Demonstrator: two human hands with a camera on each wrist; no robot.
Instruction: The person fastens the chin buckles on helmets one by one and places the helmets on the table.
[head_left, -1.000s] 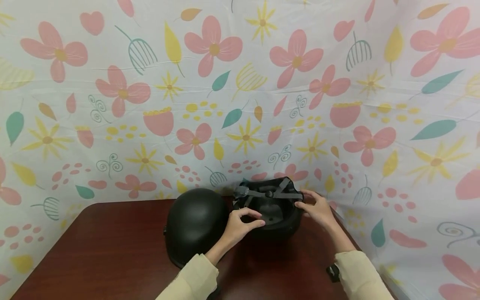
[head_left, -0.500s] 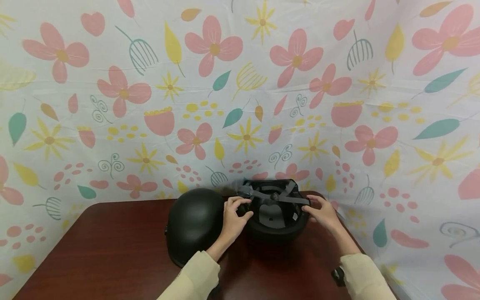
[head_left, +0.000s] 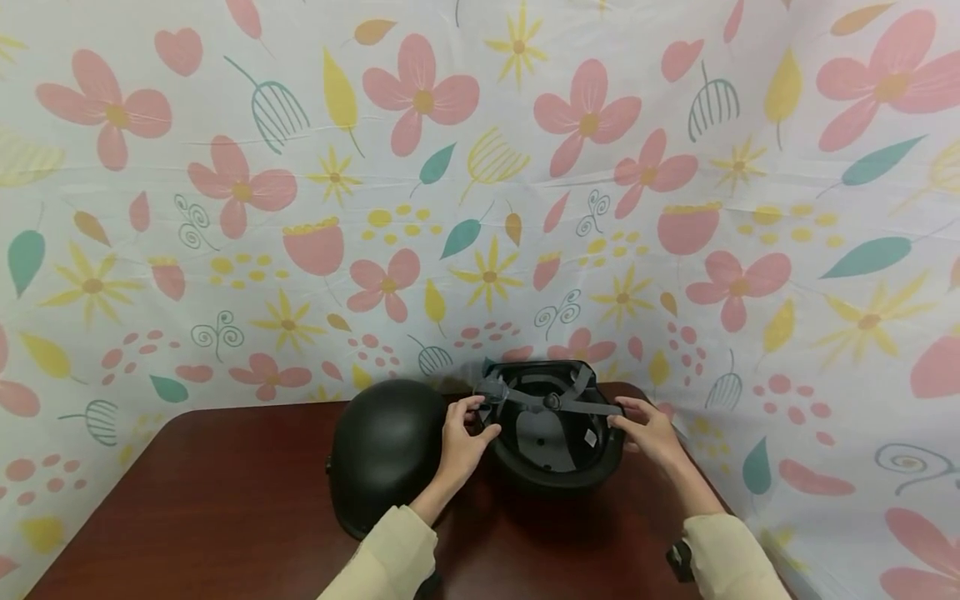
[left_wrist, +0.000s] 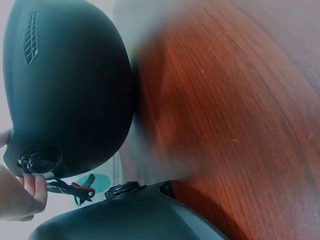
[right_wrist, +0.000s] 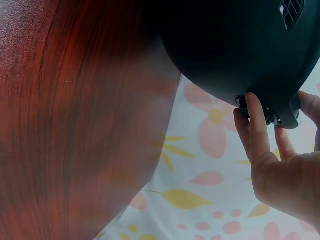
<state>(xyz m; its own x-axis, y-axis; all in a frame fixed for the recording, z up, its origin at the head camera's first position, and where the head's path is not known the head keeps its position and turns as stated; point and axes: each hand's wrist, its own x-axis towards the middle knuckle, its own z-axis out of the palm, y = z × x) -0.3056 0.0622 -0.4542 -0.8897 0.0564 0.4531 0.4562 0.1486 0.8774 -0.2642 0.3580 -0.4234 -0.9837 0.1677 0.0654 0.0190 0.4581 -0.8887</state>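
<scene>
A black helmet (head_left: 555, 477) lies upside down at the back right of the table, its opening tilted towards me. Grey straps (head_left: 592, 407) cross its hollow. On its left edge my left hand (head_left: 459, 442) pinches the rim between thumb and fingers. My right hand (head_left: 651, 432) grips the opposite edge in the same way. In the right wrist view, fingers of the right hand (right_wrist: 280, 167) press on a dark round fitting by the rim. The left wrist view has the left hand (left_wrist: 22, 197) beside a similar knob (left_wrist: 40, 162). Part of the fingers is hidden.
A second black helmet (head_left: 386, 458) sits dome up on the left, close by my left forearm. The dark red table (head_left: 217, 500) meets a flower-printed cloth (head_left: 420, 192) behind and at the right. A strap with a red part (left_wrist: 80, 190) hangs in the left wrist view.
My left hand has moved from in front of the helmet's opening to its left rim. The helmet has shifted slightly right and tipped, showing more of its inside. The second helmet stays put.
</scene>
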